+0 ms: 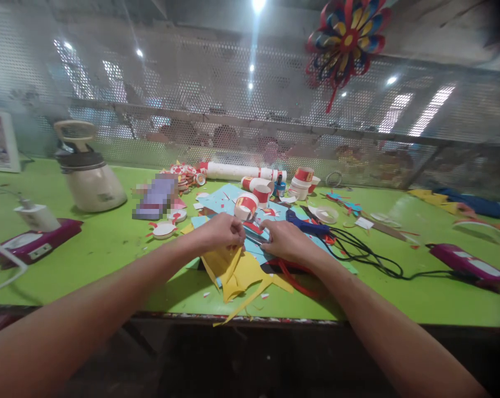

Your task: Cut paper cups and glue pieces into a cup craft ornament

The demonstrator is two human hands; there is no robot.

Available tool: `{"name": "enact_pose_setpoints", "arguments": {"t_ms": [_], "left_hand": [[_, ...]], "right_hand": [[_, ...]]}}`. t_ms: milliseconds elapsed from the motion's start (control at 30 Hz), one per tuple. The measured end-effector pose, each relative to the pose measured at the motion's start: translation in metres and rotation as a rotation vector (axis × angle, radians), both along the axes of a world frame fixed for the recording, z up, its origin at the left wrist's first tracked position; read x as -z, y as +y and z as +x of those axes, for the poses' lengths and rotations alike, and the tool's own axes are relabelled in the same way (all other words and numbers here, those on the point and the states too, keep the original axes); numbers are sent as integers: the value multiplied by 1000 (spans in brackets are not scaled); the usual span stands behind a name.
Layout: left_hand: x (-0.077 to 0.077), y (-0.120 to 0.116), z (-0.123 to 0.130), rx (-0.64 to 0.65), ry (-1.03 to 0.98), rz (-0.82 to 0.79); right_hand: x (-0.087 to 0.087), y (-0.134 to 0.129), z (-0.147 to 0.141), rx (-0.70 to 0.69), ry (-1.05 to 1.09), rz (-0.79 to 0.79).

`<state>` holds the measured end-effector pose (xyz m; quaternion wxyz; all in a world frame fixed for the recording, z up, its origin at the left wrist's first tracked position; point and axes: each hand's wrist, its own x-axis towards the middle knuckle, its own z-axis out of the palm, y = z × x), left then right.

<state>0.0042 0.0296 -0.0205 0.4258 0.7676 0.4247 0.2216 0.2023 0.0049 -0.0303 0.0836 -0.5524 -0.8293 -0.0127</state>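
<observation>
My left hand [227, 232] is closed in a pinch above yellow paper [243, 273]. What its fingertips hold is too small to make out; a yellow strip rises close beneath them. Just to the right, my right hand [285, 240] is closed on scissors [256, 237], whose grey blades point toward my left hand. A red loop, seemingly their handle, shows below the palm. Light blue paper sheets [220, 198] lie under and behind both hands. Cut red-and-white paper cups [246, 205] stand right behind my fingers.
A blue glue gun [305, 223] with a black cable lies right of my hands. Purple power strips [38, 243] sit at both sides. A spray bottle [90, 179], a pixelated purple object [156, 196], a white tube [241, 170] and paper scraps are on the green table [121, 265].
</observation>
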Motion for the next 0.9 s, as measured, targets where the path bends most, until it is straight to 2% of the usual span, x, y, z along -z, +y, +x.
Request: {"name": "enact_pose_setpoints", "arguments": {"t_ms": [100,233,333,467,733,900], "left_hand": [[12,-4,-3,26,70,72],[26,-13,-10,-35,121,197],[31,-19,-13,-72,143,291],[31,-25,-13,-99,184,372],[21,-35,-19,-103,317,399],[25,-43,-29,-85,350,495]], "right_hand": [[-1,1,2,-2,-11,-3],[-2,0,1,-25,-12,14],[-4,-5,-3,-45,0,33],[-6,-8,-7,-70,40,60],[-10,-6,-5,-107,135,45],[-9,-7,-9,-150,182,42]]}}
